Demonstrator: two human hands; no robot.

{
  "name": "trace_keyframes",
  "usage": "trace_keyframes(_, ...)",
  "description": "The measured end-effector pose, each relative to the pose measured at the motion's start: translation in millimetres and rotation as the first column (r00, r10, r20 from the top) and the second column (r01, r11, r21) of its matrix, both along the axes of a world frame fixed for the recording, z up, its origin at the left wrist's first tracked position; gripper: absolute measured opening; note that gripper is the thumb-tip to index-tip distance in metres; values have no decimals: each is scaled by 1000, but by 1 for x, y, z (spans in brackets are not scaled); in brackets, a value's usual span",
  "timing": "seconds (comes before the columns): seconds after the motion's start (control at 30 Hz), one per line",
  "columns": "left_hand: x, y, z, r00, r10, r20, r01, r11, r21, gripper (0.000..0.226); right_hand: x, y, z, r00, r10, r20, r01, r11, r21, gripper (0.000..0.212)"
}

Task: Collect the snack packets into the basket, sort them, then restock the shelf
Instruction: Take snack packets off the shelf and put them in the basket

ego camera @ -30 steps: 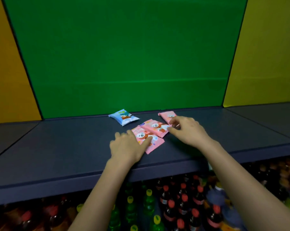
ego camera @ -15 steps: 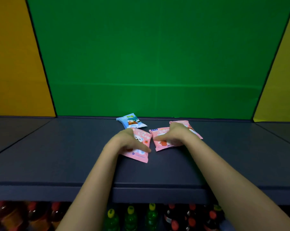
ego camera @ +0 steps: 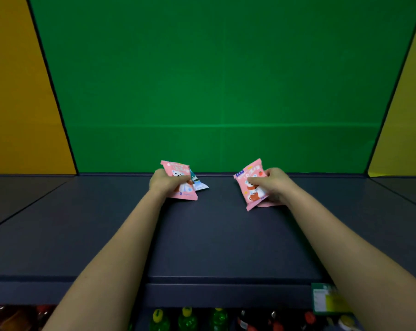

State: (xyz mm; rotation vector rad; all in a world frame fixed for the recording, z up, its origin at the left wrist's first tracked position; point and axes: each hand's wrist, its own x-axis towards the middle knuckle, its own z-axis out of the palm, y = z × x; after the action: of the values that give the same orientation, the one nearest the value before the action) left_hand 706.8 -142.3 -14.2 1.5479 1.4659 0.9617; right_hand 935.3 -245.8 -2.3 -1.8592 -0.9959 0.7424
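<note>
Holding one pink packet per hand, both raised off the shelf (ego camera: 221, 235).

Risks:
- The left packet (ego camera: 182, 174) is glossy film, pinched low. It may slide out on the carry and drop past the shelf's front edge at 6 o'clock, onto the bottles (ego camera: 186, 318).
- A second pink layer shows under the right packet (ego camera: 251, 177). I cannot tell if it is a separate packet; if so, it looks loosely held and may fall.
- The blue packet (ego camera: 198, 183) lies at 3 o'clock of the left hand (ego camera: 165, 183), just behind the left packet. It could be dragged or left behind.
- The basket is not in view.

Grip:
- Left hand: fingers curled, clamped on the left packet, at 11 o'clock of shelf centre.
- Right hand (ego camera: 275, 185): thumb across the front, clamped on the right packet, at 1 o'clock.
</note>
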Motion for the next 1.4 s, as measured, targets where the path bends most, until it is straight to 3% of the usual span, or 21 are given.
trace_keyframes(0.13,12,7,-3,972,96,-216,-105,994,-29,89,10,8,-17,955,-76,287,117,984,-131,86)
trace_keyframes(0.27,23,16,7,997,53,-56,-58,994,-90,98,10,9,-15,969,-80,234,113,985,-131,101)
trace_keyframes(0.33,24,23,6,999,0,-32,-4,992,-127,94,11,11,-13,964,-57,261,98,984,-147,83)
trace_keyframes(0.43,20,23,-1,996,-83,42,87,992,-93,38,14,11,-11,981,61,185,-35,989,-141,44)
trace_keyframes(0.5,17,13,-1,983,-143,116,152,986,-68,22,15,11,-11,983,121,135,-106,988,-117,39)
trace_keyframes(0.6,4,-7,13,950,-179,255,191,981,-24,16,11,11,-6,965,166,204,-130,976,-176,33)
trace_keyframes(0.7,-28,-31,25,935,-167,313,183,983,-22,9,-4,10,4,909,222,352,-136,958,-254,46)
trace_keyframes(0.8,-73,-67,26,925,-84,370,72,996,46,11,-38,7,18,867,343,360,-254,928,-273,28)
trace_keyframes(0.9,-131,-114,20,899,40,437,-93,991,100,16,-97,8,28,758,403,513,-371,913,-170,40)
trace_keyframes(1.0,-203,-170,8,862,196,467,-274,956,105,17,-179,5,31,743,599,300,-628,778,3,32)
trace_keyframes(1.13,-304,-253,-17,761,427,488,-513,857,50,17,-301,-29,23,551,835,12,-828,544,139,13)
trace_keyframes(1.27,-389,-339,-53,625,613,484,-697,717,-9,26,-419,-80,-17,357,914,-193,-901,392,186,13)
trace_keyframes(1.4,-464,-417,-92,464,740,487,-814,573,-95,24,-526,-131,-69,239,905,-352,-946,299,126,14)
